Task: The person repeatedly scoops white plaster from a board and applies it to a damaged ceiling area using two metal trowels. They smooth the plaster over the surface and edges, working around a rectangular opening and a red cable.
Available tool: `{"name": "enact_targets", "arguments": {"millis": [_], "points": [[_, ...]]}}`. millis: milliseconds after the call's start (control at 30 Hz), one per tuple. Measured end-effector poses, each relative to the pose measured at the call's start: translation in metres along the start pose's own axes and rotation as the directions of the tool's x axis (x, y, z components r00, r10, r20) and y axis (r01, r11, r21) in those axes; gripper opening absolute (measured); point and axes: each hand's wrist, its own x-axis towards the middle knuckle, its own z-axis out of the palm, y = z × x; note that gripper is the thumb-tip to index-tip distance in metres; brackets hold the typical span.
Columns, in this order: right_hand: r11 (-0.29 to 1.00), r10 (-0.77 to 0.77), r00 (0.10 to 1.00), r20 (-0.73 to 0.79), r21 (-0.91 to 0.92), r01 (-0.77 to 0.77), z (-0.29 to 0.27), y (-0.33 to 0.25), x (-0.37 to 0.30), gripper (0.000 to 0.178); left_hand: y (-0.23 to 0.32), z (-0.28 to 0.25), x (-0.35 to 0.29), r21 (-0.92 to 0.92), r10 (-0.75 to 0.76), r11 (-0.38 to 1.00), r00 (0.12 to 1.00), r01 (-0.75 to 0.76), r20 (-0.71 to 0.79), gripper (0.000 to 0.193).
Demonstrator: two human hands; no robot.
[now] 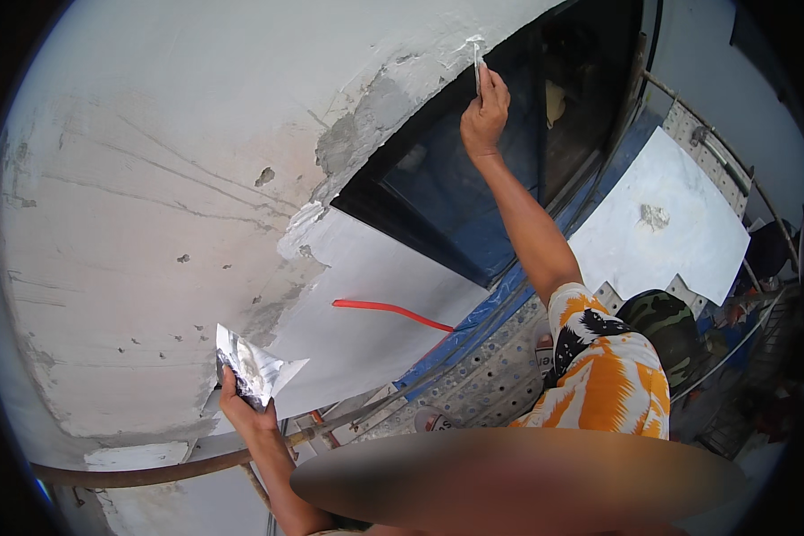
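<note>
In the head view, the only one here, the right hand [484,114] is closed around a thin scraper [477,80], whose tip is at the upper part of the wall [179,98] edge beside the dark window [456,192]. The left hand [244,413] grips a shiny metal plate [255,364] smeared with pale paste, low in front of the wall. The patching looks partly done: white paste [475,41] shows around the scraper tip, and another white patch [304,219] sits near the window's lower corner. Between them, a rough grey strip [371,116] appears uncovered, and the small holes [265,176] farther out (cracks run near them too) look unfilled. A lump [654,217] rests on the white board [701,192] to the right; whether it is spare paste, I cannot tell
</note>
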Motion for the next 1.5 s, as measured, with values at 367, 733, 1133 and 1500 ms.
{"name": "enact_targets", "arguments": {"millis": [367,733,1133,1500], "points": [[0.999,-0.03,0.995,0.096,0.032,0.027,0.026,-0.071,-0.041,0.059,-0.003,-0.012,0.003,-0.01,-0.03,1.0,1.0,0.03,-0.007,0.036],[0.99,-0.123,0.992,0.021,0.066,0.121,0.013,-0.049,-0.035,0.059,-0.004,-0.01,-0.002,-0.011,-0.056,0.998,0.998,0.056,0.008,0.036],[0.994,0.013,0.997,-0.07,-0.104,-0.02,0.02,-0.011,0.022,0.054,0.002,-0.015,-0.008,-0.027,-0.022,0.999,1.0,0.022,-0.005,0.035],[0.961,0.079,0.942,0.326,0.225,-0.158,0.002,-0.159,-0.076,0.057,-0.005,-0.013,-0.007,-0.032,-0.075,0.997,0.996,0.077,0.049,0.035]]}}
